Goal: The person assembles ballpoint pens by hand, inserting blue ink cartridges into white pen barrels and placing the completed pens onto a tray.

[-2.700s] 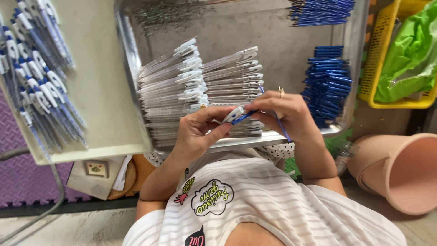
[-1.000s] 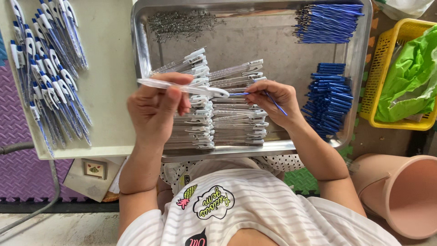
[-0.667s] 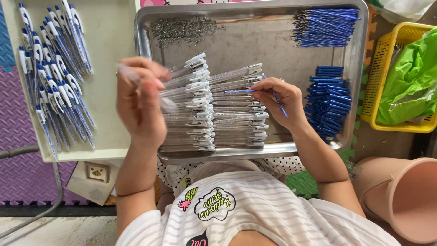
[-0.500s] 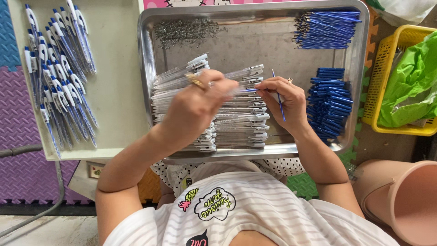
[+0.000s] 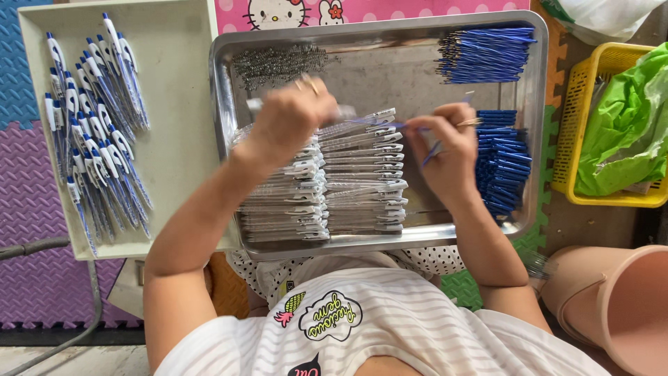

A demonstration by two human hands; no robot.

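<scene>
clear pen barrel [image 5: 299, 110] in left hand [image 5: 289, 118]

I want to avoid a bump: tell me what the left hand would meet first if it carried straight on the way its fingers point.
Probably the heap of small metal springs just beyond the left hand, then the steel tray's far rim; height above them is unclear.

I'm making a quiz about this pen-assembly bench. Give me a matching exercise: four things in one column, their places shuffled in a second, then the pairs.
Things:
1. finished pens
2. blue refills
3. green bag
4. springs

Places:
A. yellow basket, far right
B. steel tray, top left corner
C. beige tray, left
D. steel tray, top right corner

Pairs: 1-C, 2-D, 3-A, 4-B
</scene>
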